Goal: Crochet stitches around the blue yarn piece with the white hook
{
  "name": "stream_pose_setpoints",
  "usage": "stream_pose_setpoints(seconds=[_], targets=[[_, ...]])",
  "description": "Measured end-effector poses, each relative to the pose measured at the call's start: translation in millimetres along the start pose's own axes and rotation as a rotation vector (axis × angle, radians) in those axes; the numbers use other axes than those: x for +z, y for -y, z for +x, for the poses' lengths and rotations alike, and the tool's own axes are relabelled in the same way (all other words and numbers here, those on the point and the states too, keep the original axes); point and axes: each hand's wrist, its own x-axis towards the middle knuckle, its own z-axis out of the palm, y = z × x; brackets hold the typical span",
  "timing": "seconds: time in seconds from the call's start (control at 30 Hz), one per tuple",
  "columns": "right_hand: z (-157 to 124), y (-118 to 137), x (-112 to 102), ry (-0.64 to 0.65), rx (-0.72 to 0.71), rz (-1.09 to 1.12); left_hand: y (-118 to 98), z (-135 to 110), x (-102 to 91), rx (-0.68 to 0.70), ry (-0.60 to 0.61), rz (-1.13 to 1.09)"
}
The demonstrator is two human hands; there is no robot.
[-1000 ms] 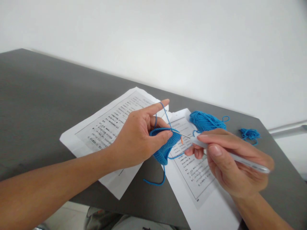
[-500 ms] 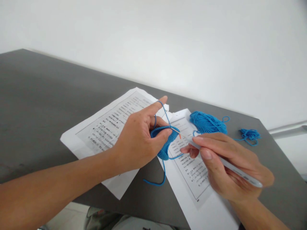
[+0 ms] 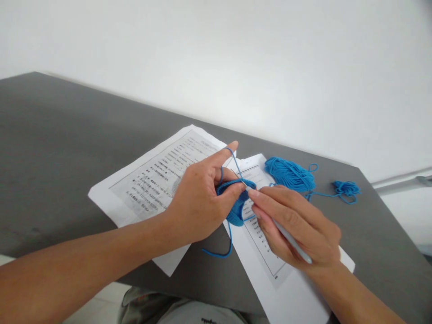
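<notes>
Between thumb and fingers, my left hand (image 3: 202, 193) pinches a blue crochet piece (image 3: 236, 215) by its upper edge. Blue yarn loops over the raised index finger of that hand and runs down to the piece. My right hand (image 3: 297, 225) grips a crochet hook (image 3: 292, 240) with a pale grey handle, held like a pen. The hook's thin metal shaft reaches the top edge of the piece, by my left thumb; its tip shows just behind the edge. A loose yarn tail (image 3: 219, 255) hangs below the piece onto the table.
Two printed sheets lie under my hands, a left sheet (image 3: 141, 180) and a right sheet (image 3: 286, 297), on the dark grey table (image 3: 84, 117). A blue yarn skein (image 3: 290, 173) and a small yarn tangle (image 3: 347, 189) rest at the right. Behind stands a white wall (image 3: 202, 58).
My right hand has moved left, bringing the hook into the edge of the crochet piece. My left hand keeps its hold, shifted slightly right in view.
</notes>
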Motion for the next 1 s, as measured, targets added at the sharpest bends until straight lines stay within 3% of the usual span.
stream_pose_setpoints(seconds=[0.23, 0.3, 0.47, 0.67, 0.9, 1.0], targets=[[-4.2, 1.8, 10.4, -0.157, 0.233, 0.262, -3.3, -2.0, 2.4, -0.162, 0.074, -0.426], [-4.1, 2.1, 10.6, -0.163, 0.237, 0.283, -1.3, -0.7, 1.7, -0.181, 0.072, -0.479], [-2.3, 2.0, 2.3, 0.019, -0.009, -0.048, 3.4, 4.0, -1.2, -0.253, 0.088, -0.599], [4.8, 7.4, -7.3, 0.186, -0.139, -0.103, -1.2, 3.1, -1.7, -0.308, 0.126, -0.66], [2.9, 16.0, -2.3, 0.106, -0.195, -0.246, -1.1, 2.4, -4.8, -0.23, 0.114, -0.608], [4.4, 18.7, -1.9, 0.127, -0.202, -0.284, -1.2, 3.8, -6.3, -0.174, 0.1, -0.531]])
